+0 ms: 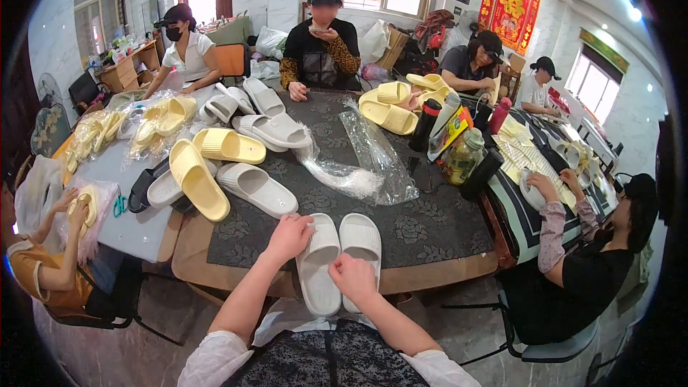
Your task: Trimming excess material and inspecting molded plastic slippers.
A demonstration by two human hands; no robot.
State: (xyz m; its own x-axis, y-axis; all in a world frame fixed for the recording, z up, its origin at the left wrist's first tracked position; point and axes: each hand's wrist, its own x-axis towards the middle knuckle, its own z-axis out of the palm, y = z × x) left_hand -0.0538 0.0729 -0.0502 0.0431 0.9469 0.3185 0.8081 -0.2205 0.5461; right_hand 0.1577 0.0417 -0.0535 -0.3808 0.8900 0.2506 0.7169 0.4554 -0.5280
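Note:
Two light grey slide slippers lie side by side, toes away from me, their heels reaching past the near table edge: a left slipper (319, 279) and a right slipper (364, 244). My left hand (289, 236) is closed at the left slipper's outer side, its fingertips on the edge by the ribbed strap. In front of the right slipper is my right hand (352, 276), fingers curled tight beside the gap between the pair. Whatever its fingers pinch is hidden. Left of my left hand rests another grey slipper (258, 190), with a yellow slipper (199, 180) beside it.
A dark patterned mat (437, 226) covers the table, with clear plastic wrap (380, 165) on it. More grey and yellow slippers pile up at the left. Bottles and a glass jar (464, 158) stand at the right. Several people sit around, one across (322, 50) from me.

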